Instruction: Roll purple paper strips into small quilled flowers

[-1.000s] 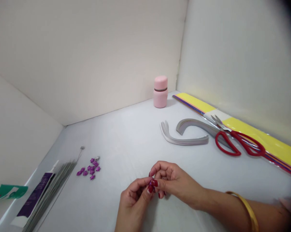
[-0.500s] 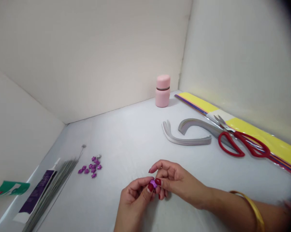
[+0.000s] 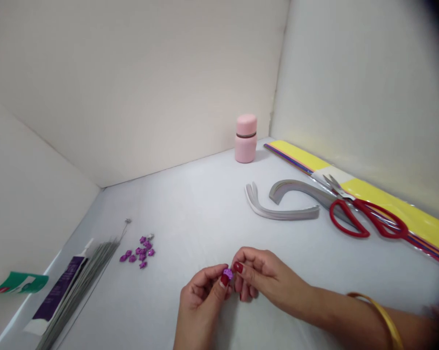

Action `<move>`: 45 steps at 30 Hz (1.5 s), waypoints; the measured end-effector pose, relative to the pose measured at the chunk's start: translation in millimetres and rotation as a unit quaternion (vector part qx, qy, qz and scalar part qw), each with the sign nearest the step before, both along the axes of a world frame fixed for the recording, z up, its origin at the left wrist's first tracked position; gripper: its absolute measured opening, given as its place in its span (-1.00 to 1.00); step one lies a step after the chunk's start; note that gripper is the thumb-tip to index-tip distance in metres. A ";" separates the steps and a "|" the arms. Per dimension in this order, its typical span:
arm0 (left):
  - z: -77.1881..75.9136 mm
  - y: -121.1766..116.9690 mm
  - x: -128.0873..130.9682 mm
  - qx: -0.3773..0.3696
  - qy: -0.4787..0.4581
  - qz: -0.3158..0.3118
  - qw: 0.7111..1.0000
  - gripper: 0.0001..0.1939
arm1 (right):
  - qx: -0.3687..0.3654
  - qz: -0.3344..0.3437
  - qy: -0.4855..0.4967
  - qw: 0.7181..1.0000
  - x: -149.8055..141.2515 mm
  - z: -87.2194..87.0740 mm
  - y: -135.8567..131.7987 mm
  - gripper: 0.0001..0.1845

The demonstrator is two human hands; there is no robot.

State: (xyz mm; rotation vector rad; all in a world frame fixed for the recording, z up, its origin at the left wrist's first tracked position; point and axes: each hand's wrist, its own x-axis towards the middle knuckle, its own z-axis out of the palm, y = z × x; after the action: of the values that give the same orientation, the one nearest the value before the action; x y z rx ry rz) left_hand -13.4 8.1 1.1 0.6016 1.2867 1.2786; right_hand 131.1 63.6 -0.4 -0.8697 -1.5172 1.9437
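A small purple folded star (image 3: 228, 274) is pinched between the thumb and forefinger of my left hand (image 3: 203, 296), low in the middle of the view. Just to its right is my right hand (image 3: 261, 274), its thumb and forefinger closed together beside the star and the other fingers curled under. Whether those right fingertips grip anything is hidden. Several more purple stars (image 3: 142, 253) lie loosely grouped on the table to the left, with a small silver piece (image 3: 150, 236) at their far edge.
At the left lie thin wires (image 3: 83, 284) and a purple-and-white tube (image 3: 61, 291). A pink bottle (image 3: 245, 141) stands at the back. Grey paper strips (image 3: 283, 214), red-handled scissors (image 3: 350, 204) and a yellow pack (image 3: 383, 194) are on the right. White walls surround the table.
My right thumb has drawn slightly away from the star, and the right forefinger has curled in toward the thumb. The star stays in my left hand, tilted a little differently.
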 end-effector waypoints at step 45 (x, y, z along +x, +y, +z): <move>-0.6 1.2 -8.2 0.120 0.225 -0.101 0.962 -0.79 | 0.139 0.003 -0.086 0.986 -2.9 0.5 -2.1 -0.75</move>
State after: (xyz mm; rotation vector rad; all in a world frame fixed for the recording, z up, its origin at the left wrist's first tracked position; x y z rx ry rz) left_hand -21.6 9.3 0.6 1.2202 1.3976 1.1719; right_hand 128.2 61.6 0.2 -0.9272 -1.8403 1.6414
